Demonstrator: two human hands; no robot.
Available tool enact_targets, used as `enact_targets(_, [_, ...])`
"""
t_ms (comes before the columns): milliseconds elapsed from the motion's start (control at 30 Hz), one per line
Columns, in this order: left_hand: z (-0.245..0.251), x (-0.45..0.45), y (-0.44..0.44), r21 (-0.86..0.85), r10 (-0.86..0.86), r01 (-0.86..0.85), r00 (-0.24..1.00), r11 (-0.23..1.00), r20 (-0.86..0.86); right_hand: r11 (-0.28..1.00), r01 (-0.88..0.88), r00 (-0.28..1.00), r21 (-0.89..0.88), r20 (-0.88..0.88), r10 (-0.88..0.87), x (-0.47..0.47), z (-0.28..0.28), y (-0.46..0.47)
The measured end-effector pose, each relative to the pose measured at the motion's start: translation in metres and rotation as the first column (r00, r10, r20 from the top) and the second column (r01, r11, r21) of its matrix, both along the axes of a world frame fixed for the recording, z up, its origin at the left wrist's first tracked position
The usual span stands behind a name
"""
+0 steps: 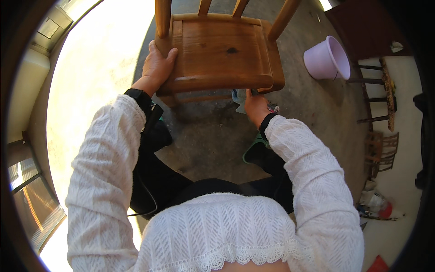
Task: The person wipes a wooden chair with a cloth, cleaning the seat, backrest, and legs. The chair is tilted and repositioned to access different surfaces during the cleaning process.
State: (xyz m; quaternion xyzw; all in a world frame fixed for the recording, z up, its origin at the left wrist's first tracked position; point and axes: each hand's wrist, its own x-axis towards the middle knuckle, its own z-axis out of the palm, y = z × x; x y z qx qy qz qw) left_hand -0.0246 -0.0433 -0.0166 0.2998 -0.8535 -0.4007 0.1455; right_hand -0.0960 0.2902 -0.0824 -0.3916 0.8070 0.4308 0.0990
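A brown wooden chair [221, 51] with a slatted back stands in front of me, its seat towards me. My left hand [159, 66] grips the left edge of the seat, the thumb lying on top. Below the seat's front right edge, my right hand [255, 103] holds a bluish cloth [240, 100] under the chair. Its fingertips are partly hidden by the seat. A small colourful thing beside the right wrist is too small to make out.
A lilac plastic bucket [321, 61] sits on the concrete floor to the right. Beyond it, along the wall, are a dark-legged bench or table [387, 93] and a small wooden chair [389, 151]. Bright sunlight covers the floor on the left.
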Motion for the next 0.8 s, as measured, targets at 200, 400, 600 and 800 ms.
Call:
enact_targets(200, [0.001,-0.001,-0.002,-0.018,0.008,-0.007,0.999,1.0,0.049,0.985,0.057,0.998,0.162,0.018,-0.06,0.007,0.021,-0.002])
enact_targets(400, [0.002,-0.002,-0.001,-0.024,0.007,-0.006,1.0,1.0,0.026,0.998,-0.037,0.999,0.06,-0.011,0.038,-0.001,0.008,0.015])
enact_targets(600, [0.007,-0.002,0.005,0.017,0.013,-0.013,0.999,1.0,0.035,0.792,0.217,0.976,-0.571,0.12,-0.181,-0.017,-0.041,0.01])
enact_targets(800, [0.008,-0.002,0.005,0.01,0.003,-0.004,1.0,1.0,0.003,0.87,0.165,0.986,-0.464,0.066,-0.151,-0.012,-0.079,0.004])
